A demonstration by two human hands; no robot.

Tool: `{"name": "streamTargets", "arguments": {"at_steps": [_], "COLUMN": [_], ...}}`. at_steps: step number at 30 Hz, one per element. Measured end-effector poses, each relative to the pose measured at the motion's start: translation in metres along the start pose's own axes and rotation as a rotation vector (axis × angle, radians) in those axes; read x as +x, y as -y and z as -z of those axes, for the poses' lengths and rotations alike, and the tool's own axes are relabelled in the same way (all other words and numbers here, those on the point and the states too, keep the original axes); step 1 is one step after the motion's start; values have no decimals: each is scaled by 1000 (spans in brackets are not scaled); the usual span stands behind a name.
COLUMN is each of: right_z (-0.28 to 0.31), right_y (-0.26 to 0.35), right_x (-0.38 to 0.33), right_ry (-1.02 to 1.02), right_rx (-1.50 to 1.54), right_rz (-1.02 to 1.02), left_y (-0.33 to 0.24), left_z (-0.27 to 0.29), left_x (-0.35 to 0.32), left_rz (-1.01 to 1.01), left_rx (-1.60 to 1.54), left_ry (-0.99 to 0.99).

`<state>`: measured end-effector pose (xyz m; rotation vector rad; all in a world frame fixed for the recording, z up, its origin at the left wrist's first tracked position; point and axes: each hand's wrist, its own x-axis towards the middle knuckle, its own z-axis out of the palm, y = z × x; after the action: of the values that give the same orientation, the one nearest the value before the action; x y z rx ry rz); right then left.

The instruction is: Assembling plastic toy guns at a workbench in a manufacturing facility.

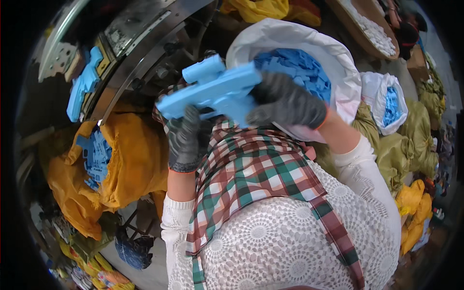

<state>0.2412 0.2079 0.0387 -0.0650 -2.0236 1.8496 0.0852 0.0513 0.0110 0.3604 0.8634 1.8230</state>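
My right hand (290, 104) is clamped on the right end of the blue toy gun (212, 94); left hand (187, 142) is at its left underside, can't tell if closed. White sack (345, 63) beyond, blue parts (299, 72) inside.

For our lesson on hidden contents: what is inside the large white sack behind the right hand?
Blue pieces show in the mouth of the large white sack. The gloved right hand hides some of them, and anything beneath the top layer is covered.
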Motion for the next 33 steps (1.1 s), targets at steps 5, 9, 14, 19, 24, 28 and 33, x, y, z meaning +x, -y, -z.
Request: {"name": "streamTargets", "arguments": {"at_steps": [5,9,14,19,24,28,33], "right_z": [-1,-8,-20,-27,8,12,-6], "right_y": [25,-6,29,48,46,30,25], "right_x": [29,31,62,82,72,78,99], "right_ry": [-56,329,324,384,26,-9,-126], "right_rx": [-179,-363,-704,-606,-660,-632,-485], "right_rz": [17,236,421,439,313,358,361], "left_y": [-50,-77,-112,-129,-155,-219,-212], "left_z": [20,25,1,2,24,46,33], "left_x": [2,-12,-8,3,34,36,35], "left_rz": [66,156,163,-116,-1198,-433,-586], "left_rx": [198,622,651,913,1463,2130,2394], "left_ry": [-112,33,1,135,-608,-488,-511]}}
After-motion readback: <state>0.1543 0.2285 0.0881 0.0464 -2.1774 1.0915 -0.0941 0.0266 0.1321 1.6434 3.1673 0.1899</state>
